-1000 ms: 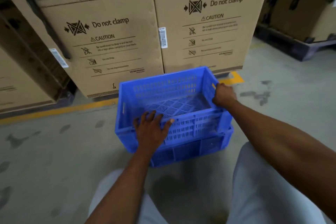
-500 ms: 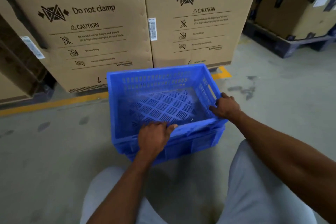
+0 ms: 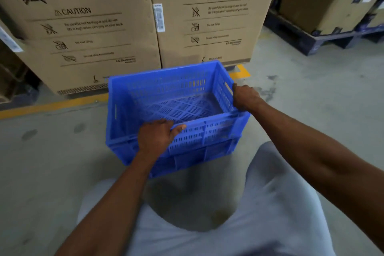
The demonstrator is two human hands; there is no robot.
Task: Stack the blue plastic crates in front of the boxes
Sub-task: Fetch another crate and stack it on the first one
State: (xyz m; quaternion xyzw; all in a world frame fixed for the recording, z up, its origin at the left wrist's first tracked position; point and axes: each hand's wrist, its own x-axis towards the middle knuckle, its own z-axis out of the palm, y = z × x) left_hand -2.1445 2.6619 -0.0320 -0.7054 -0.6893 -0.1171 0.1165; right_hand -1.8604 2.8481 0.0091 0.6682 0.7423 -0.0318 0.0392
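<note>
— Where did you have the top blue crate [image 3: 166, 108]?

— On the lower blue crate [image 3: 197, 158], before 2 washing machine boxes [image 3: 99, 33] — your left hand [image 3: 155, 139] curled over its near rim, right hand [image 3: 245, 96] gripping the side.

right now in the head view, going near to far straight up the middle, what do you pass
Grey trouser legs → bare concrete floor → lower blue crate → upper blue crate, held by the left hand at its near rim and the right hand at its right rim → yellow floor line → washing machine boxes.
</note>
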